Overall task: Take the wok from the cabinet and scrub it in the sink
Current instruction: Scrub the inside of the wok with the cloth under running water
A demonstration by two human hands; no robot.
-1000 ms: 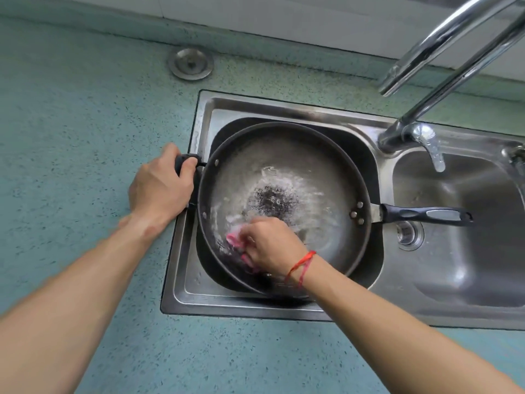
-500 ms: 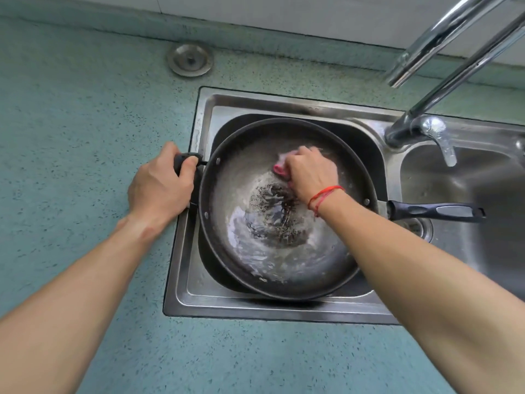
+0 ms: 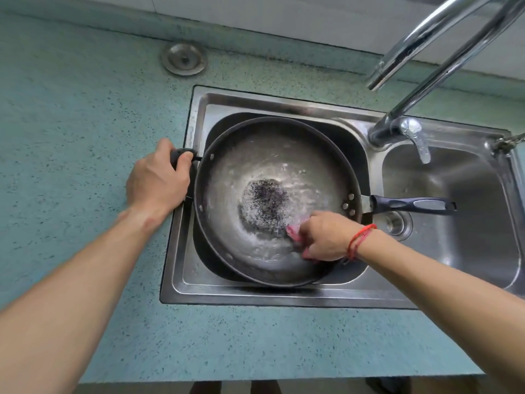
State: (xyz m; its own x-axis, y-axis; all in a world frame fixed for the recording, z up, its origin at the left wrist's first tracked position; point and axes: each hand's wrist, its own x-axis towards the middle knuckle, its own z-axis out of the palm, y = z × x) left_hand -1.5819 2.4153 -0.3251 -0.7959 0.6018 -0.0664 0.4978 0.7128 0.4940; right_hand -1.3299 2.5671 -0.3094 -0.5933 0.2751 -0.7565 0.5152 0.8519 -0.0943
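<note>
A dark round wok (image 3: pixel 255 245) lies tilted in the left basin of the steel sink (image 3: pixel 199 288), with soapy water and a dark patch at its centre. Its long black handle (image 3: pixel 412 205) reaches right over the other basin. My left hand (image 3: pixel 157 182) grips the small black helper handle at the wok's left rim. My right hand (image 3: pixel 326 237), with a red string on the wrist, presses a pink scrub cloth (image 3: pixel 294 233) against the wok's lower right inner wall.
A chrome faucet (image 3: pixel 420 78) arches over the sink from the right, its lever by the divider. The right basin (image 3: pixel 468 223) shows its drain. A round steel cap (image 3: pixel 184 58) sits on the speckled teal counter (image 3: pixel 71 123) behind the sink.
My right hand with the pink cloth has swept from the wok's near left side, across its far side, to the lower right. My left hand has kept its grip.
</note>
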